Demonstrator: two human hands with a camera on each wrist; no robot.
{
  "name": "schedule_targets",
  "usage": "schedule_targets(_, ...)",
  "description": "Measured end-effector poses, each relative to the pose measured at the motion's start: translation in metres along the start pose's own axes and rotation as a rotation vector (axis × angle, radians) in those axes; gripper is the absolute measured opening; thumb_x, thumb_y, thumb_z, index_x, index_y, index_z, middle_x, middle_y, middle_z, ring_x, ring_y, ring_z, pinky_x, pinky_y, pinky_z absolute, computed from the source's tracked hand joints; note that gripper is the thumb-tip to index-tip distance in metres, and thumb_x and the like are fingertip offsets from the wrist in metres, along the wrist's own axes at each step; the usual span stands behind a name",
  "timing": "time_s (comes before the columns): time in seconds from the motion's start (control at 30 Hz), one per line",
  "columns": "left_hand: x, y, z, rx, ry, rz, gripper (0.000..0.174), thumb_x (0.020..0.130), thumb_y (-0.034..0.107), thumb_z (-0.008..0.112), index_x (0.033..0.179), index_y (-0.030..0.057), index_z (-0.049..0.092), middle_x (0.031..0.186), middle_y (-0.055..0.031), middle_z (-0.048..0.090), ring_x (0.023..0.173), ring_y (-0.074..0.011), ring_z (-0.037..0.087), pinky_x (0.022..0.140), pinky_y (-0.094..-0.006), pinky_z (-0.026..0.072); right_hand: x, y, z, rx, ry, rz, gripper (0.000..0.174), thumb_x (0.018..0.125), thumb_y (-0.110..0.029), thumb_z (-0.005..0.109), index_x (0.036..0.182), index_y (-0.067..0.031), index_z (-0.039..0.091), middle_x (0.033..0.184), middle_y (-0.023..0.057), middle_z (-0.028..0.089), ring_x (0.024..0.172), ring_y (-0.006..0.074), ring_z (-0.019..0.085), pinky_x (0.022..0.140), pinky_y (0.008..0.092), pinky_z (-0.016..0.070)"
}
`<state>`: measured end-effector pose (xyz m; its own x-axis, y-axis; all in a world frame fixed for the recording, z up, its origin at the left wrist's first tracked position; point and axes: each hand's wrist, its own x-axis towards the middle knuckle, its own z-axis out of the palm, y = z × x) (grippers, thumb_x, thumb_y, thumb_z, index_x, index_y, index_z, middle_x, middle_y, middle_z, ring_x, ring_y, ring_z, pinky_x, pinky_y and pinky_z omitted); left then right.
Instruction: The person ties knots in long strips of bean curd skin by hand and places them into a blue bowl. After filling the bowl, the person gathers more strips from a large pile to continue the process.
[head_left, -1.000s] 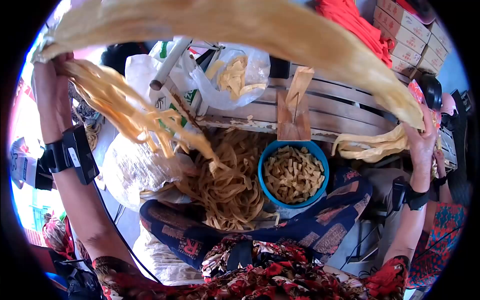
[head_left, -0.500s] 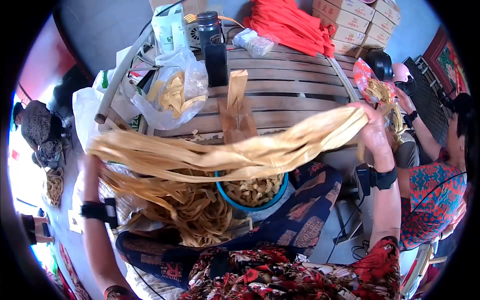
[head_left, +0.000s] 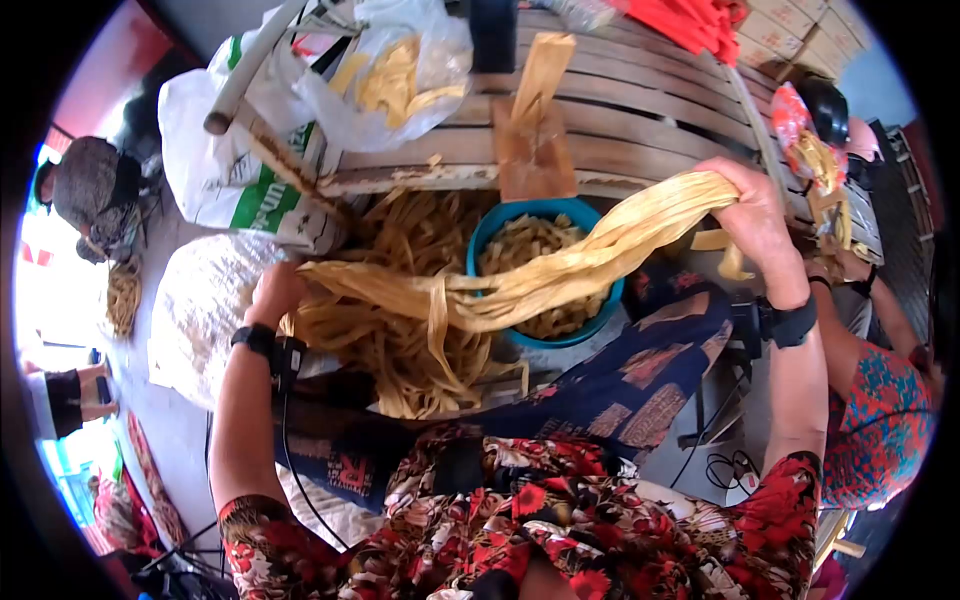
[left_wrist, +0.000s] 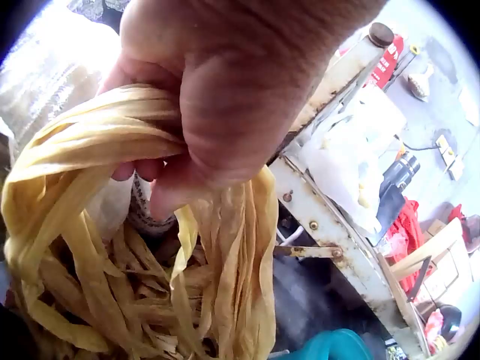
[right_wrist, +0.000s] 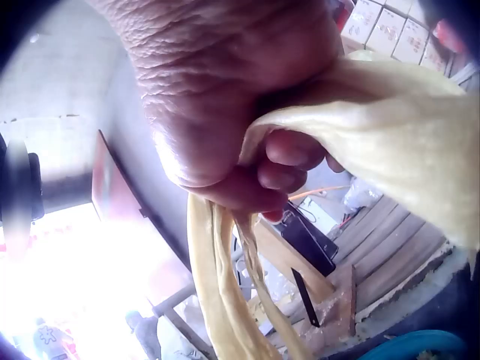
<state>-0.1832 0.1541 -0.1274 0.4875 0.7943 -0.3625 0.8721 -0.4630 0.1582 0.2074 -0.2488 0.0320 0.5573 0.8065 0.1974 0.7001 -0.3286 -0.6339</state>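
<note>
Carefully now, a sagging bundle of long, flat, pale yellow strips (head_left: pixel 610 248) is held between two hands

The bundle is slung above a round blue bowl of short cut pieces (head_left: pixel 545 206) and a tangled heap of brownish-yellow strips (head_left: pixel 425 225). The strips are gripped near one end of the span by the left hand (head_left: pixel 276 294), its thumb and fingers clamped round them, and at the other by the right hand (head_left: pixel 752 222), its fingers curled closely together over the folded part. Both grips are best kept firm but not crushing, and slack is best taken up slowly, so that the strands are laid parallel without being torn. The strand looped over the middle should be eased free rather than yanked, and the hanging lengths kept out of the bowl.

Much of the bowl's contents is covered by the bundle. Some of the left fingertips are hidden behind strips and palm, and the bundle is cut off at the edge of the right wrist view. Where the hanging strips end within the heap cannot be made out, nor can it be told whether any are knotted
</note>
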Motion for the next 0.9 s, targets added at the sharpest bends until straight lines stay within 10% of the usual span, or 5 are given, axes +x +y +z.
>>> schedule_targets(0.4,0.002,-0.034,0.000,-0.032,-0.013,-0.059,0.031,0.066,0.020,0.064,0.092,0.0031,0.067,0.088,-0.0225,0.065,0.087,-0.0359,0.063,0.077,-0.0414,0.0494,0.013,0.018,0.085,-0.433,-0.460,-0.061,0.011,0.077,-0.020,0.060,0.085,-0.0123,0.060,0.078,0.0130,0.063,0.075,0.0351,0.060,0.062,0.0398,0.0469)
schedule_targets(0.6,0.008,-0.047,0.003,-0.029,-0.069,-0.064,0.041,0.066,0.022,0.066,0.103,0.0059,0.064,0.094,-0.0210,0.065,0.090,-0.0345,0.062,0.079,-0.0398,0.0493,0.009,0.060,0.146,-0.550,-0.520,-0.090,0.014,0.071,-0.012,0.056,0.085,-0.0060,0.057,0.071,0.0198,0.061,0.074,0.0400,0.060,0.067,0.0482,0.0463)
schedule_targets(0.77,-0.020,0.017,-0.004,0.299,0.155,0.143,0.053,0.075,0.023,0.063,0.125,0.0135,0.050,0.098,-0.0157,0.064,0.092,-0.0304,0.061,0.082,-0.0386,0.0500,0.010,0.036,0.174,-0.383,-0.765,0.164,0.021,0.073,-0.019,0.060,0.088,-0.0039,0.059,0.087,0.0202,0.063,0.089,0.0390,0.059,0.075,0.0468,0.0464)
schedule_targets(0.83,-0.018,0.048,0.019,0.316,0.227,0.491,0.039,0.080,0.026,0.060,0.118,0.0137,0.057,0.091,-0.0140,0.064,0.089,-0.0279,0.061,0.081,-0.0370,0.0505,0.006,0.051,0.191,-0.267,-0.818,0.173,0.025,0.073,-0.020,0.060,0.091,-0.0029,0.059,0.090,0.0213,0.063,0.089,0.0385,0.059,0.077,0.0450,0.0466)
schedule_targets(0.9,-0.031,0.101,0.035,0.079,-0.154,0.479,0.034,0.080,0.033,0.060,0.105,0.0107,0.064,0.093,-0.0128,0.065,0.091,-0.0272,0.061,0.081,-0.0362,0.0498,0.003,0.055,0.205,-0.262,-0.849,0.210,0.027,0.072,-0.019,0.061,0.094,-0.0020,0.060,0.090,0.0217,0.063,0.088,0.0384,0.059,0.077,0.0436,0.0470)
